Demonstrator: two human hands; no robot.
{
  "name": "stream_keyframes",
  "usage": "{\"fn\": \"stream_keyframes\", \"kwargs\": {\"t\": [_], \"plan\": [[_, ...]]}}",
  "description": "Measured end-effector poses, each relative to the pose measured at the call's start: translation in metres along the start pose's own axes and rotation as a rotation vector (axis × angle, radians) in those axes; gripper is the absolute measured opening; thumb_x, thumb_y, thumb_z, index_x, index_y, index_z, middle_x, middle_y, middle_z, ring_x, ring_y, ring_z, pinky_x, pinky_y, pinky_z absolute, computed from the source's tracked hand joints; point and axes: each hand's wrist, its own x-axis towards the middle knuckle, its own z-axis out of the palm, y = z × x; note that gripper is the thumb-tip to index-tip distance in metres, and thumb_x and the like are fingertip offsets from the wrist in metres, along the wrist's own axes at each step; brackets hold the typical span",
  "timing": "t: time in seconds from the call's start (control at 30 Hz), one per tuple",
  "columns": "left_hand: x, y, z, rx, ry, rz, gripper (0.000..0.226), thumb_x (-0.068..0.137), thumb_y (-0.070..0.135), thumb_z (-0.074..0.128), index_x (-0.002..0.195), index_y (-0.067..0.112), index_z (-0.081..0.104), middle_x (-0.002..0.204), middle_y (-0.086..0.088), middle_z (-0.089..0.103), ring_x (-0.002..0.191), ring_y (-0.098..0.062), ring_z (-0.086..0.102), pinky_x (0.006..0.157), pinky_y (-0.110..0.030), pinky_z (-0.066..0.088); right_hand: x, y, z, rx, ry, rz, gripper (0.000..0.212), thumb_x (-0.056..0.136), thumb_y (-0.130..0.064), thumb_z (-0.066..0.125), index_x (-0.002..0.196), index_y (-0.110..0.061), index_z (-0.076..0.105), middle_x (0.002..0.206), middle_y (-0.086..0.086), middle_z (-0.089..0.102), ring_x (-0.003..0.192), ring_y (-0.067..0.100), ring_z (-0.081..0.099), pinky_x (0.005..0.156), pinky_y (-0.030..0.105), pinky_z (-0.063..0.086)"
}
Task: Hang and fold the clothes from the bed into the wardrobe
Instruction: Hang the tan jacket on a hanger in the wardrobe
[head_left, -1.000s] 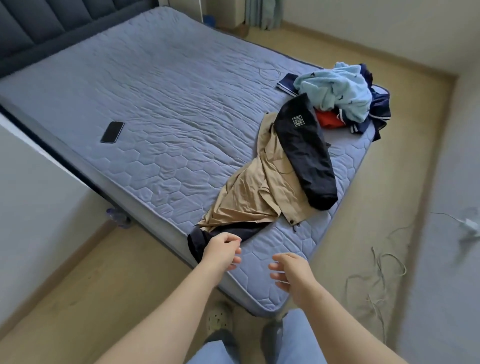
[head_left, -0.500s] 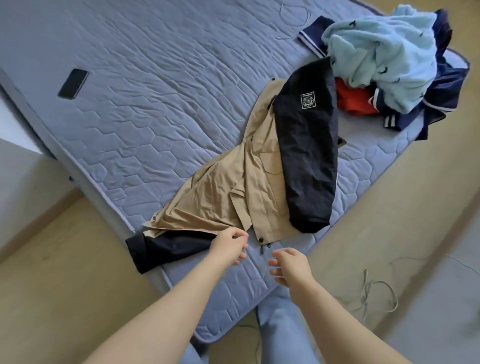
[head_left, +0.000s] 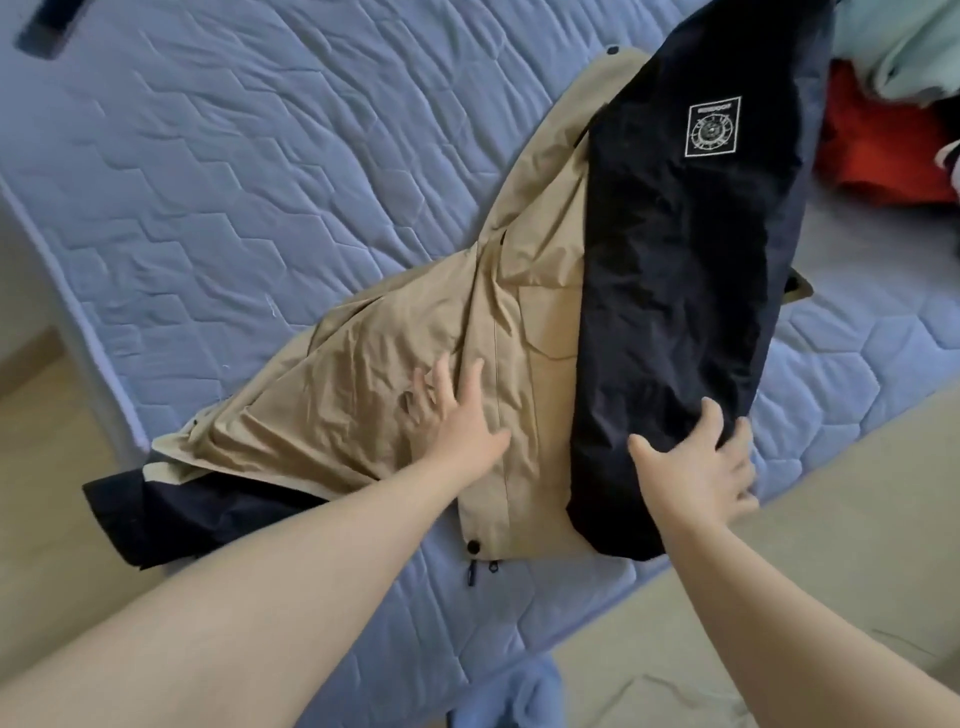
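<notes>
Jacket of tan cloth with navy sleeves lay spread on the quilted blue mattress of the bed, close to its near edge. One navy sleeve, bearing a square white logo patch, lay lengthwise across the front. The other sleeve trailed over the mattress edge. The left hand reached forward on a straight arm and lay palm-down on the tan front, fingers straight and spread, gripping nothing. The right hand rested on the lower end of the navy sleeve, fingers splayed and thumb wide, pressing rather than pinching the cloth. Beyond the jacket, an orange garment and a pale blue garment were heaped at the far right.
</notes>
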Motion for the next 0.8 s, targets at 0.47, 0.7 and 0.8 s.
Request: {"fn": "stream_keyframes", "kwargs": {"t": [0.47,0.7,0.8], "plan": [[0.035,-0.024,0.027,-0.106,-0.119,0.047,0.061,0.084,0.007,0.047,0.136,0.035,0.031,0.121,-0.004,0.051,0.090,-0.022,0.057,0.065,-0.030,0.047,0.007,0.019,0.040,0.205,-0.321,-0.092,0.066,0.085,-0.005,0.049,0.145,-0.026,0.030,0.133,0.001,0.051,0.116,0.022,0.051,0.093,0.027,0.038],[-0.021,-0.119,-0.003,0.247,-0.526,-0.019,0.047,0.085,0.016,0.043,0.126,0.040,0.040,0.125,0.000,0.053,0.105,-0.022,0.055,0.072,-0.028,0.042,-0.087,0.052,0.091,-0.087,-0.906,-0.146,0.036,0.084,-0.011,0.050,0.117,-0.026,0.051,0.109,-0.008,0.057,0.098,0.010,0.053,0.081,0.019,0.041],[-0.032,-0.131,-0.011,0.286,-0.322,-0.004,0.036,0.089,0.022,0.042,0.121,0.038,0.048,0.125,0.004,0.048,0.117,-0.021,0.042,0.086,-0.031,0.039,-0.082,0.050,0.092,-0.054,-0.694,-0.070,0.005,0.087,-0.022,0.050,0.091,-0.020,0.050,0.106,0.004,0.058,0.102,0.023,0.055,0.084,0.031,0.043]]}}
